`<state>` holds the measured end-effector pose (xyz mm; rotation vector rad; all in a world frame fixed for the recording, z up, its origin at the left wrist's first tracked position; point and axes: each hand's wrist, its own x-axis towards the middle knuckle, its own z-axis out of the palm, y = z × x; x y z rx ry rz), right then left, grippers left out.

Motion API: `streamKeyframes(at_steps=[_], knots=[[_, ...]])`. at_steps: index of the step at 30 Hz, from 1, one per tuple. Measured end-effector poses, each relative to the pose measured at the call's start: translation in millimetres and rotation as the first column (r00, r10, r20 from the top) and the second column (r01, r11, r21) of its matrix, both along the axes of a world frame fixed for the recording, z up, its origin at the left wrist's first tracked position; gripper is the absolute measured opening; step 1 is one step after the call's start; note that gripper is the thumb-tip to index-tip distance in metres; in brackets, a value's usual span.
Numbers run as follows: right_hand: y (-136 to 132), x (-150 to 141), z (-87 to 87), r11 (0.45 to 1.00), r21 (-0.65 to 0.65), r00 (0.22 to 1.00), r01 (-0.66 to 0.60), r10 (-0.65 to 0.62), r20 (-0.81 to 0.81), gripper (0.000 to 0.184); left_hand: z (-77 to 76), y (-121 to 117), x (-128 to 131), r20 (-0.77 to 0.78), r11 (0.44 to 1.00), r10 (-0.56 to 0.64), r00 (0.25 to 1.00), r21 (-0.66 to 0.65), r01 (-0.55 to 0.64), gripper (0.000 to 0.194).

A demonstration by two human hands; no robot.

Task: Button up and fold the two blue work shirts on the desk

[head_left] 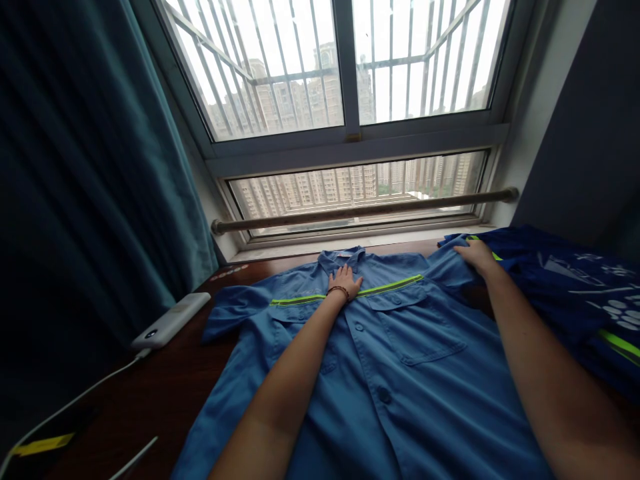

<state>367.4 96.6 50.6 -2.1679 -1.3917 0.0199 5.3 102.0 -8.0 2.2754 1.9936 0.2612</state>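
Note:
A blue short-sleeved work shirt (430, 327) lies spread face up, its collar toward the window. A yellow-green reflective stripe crosses its chest, above two pockets. My left hand (345, 281) rests flat on the upper chest just below the collar, fingers spread; a beaded bracelet circles the wrist. At the end of the sleeve on the right, my right hand (476, 255) has its fingers closed on the cloth. The lower part of the shirt runs out of view at the bottom.
Darker blue clothing (565, 280) with yellow-green stripes lies at the right. On the brown wooden surface (165, 380), a white power bank (173, 320) with a cable stands at the left. A curtain (165, 167) hangs beside it. A rail (365, 211) crosses before the barred window.

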Motion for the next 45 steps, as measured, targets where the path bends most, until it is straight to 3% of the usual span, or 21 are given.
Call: streamKeyframes(at_steps=[5,7,9,11,14,16,17,18,19,20,21,22,23,25,27,28,30,33,37,41,45], knots=[[-12.0,9.1,3.7,0.960,-0.032,0.957,0.278,-0.280,-0.074,0.036,0.4,-1.6,-0.2,0.007,1.000,-0.008,1.000,0.012,0.008,0.065],[-17.7,10.5,2.8,0.941,-0.064,0.937,0.331,-0.336,-0.095,0.035,0.8,-2.2,0.1,0.010,1.000,-0.002,1.000,0.015,0.002,0.064],[-22.2,6.4,8.1,0.958,-0.035,0.955,0.285,-0.287,-0.075,0.032,1.3,-3.1,0.7,0.015,1.000,0.003,1.000,0.017,-0.003,0.062],[-26.8,-6.6,22.3,0.981,0.075,0.984,0.179,-0.179,-0.004,0.028,2.1,-4.5,1.5,0.026,1.000,0.007,1.000,0.024,-0.007,0.060],[-38.9,-45.7,55.3,0.968,0.250,0.990,0.007,-0.042,0.134,0.027,4.5,-8.3,2.9,0.043,0.997,0.015,0.999,0.072,-0.018,0.056],[-51.7,-79.8,77.1,0.948,0.272,0.977,-0.164,0.118,0.178,0.027,7.1,-11.1,3.9,0.062,0.986,-0.002,0.998,0.167,-0.008,0.051],[-58.7,-96.5,85.8,0.924,0.207,0.942,-0.321,0.290,0.167,0.026,8.5,-12.3,4.6,0.086,0.974,-0.033,0.996,0.227,0.013,0.048],[-65.3,-111.3,92.6,0.848,0.101,0.853,-0.520,0.511,0.104,0.027,10.0,-13.1,5.4,0.127,0.958,-0.079,0.989,0.285,0.040,0.044],[-70.9,-123.4,97.3,0.723,0.017,0.722,-0.691,0.691,-0.011,0.030,11.3,-13.4,6.4,0.191,0.943,-0.130,0.973,0.328,0.062,0.040],[-74.8,-132.1,99.7,0.592,-0.021,0.589,-0.806,0.798,-0.125,0.032,12.4,-13.3,7.8,0.278,0.937,-0.176,0.945,0.342,0.074,0.038],[-76.4,-137.0,100.1,0.499,-0.025,0.492,-0.866,0.845,-0.209,0.034,13.1,-12.8,9.4,0.385,0.943,-0.201,0.901,0.324,0.072,0.038],[-75.6,-138.4,98.5,0.475,-0.014,0.464,-0.880,0.853,-0.238,0.033,13.5,-12.0,11.1,0.499,0.958,-0.202,0.843,0.280,0.064,0.039],[-72.4,-136.8,95.2,0.515,-0.007,0.505,-0.857,0.838,-0.207,0.030,13.6,-11.1,12.9,0.601,0.973,-0.182,0.778,0.222,0.057,0.042],[-60.3,-128.4,83.8,0.681,-0.019,0.681,-0.732,0.731,-0.035,0.024,12.9,-9.6,15.9,0.726,0.989,-0.140,0.673,0.128,0.067,0.045],[-45.4,-120.1,67.2,0.808,-0.082,0.797,-0.584,0.589,0.134,0.020,11.8,-9.5,17.5,0.734,0.988,-0.152,0.662,0.130,0.083,0.047],[-38.7,-118.2,57.2,0.837,-0.127,0.818,-0.532,0.547,0.177,0.021,11.2,-10.1,17.8,0.701,0.984,-0.174,0.691,0.150,0.095,0.050],[-29.5,-121.1,34.1,0.856,-0.202,0.836,-0.476,0.512,0.200,0.027,10.4,-12.8,18.0,0.586,0.973,-0.223,0.779,0.189,0.136,0.056],[-25.9,-136.8,-5.4,0.853,-0.208,0.831,-0.478,0.516,0.207,0.044,10.2,-19.9,19.4,0.334,0.946,-0.289,0.897,0.246,0.213,0.057],[-25.3,-151.8,-50.3,0.844,-0.244,0.798,-0.478,0.533,0.282,0.056,11.4,-32.1,26.8,0.062,0.929,-0.297,0.953,0.251,0.273,0.051],[-16.4,-147.0,-67.3,0.862,-0.253,0.802,-0.439,0.503,0.323,0.063,8.5,-37.0,39.7,-0.020,0.986,-0.159,0.987,0.054,0.159,0.063],[-7.7,-133.2,-68.1,0.886,-0.270,0.834,-0.377,0.452,0.317,0.064,2.6,-28.3,53.9,-0.052,0.981,-0.194,0.980,0.019,0.196,0.071]])
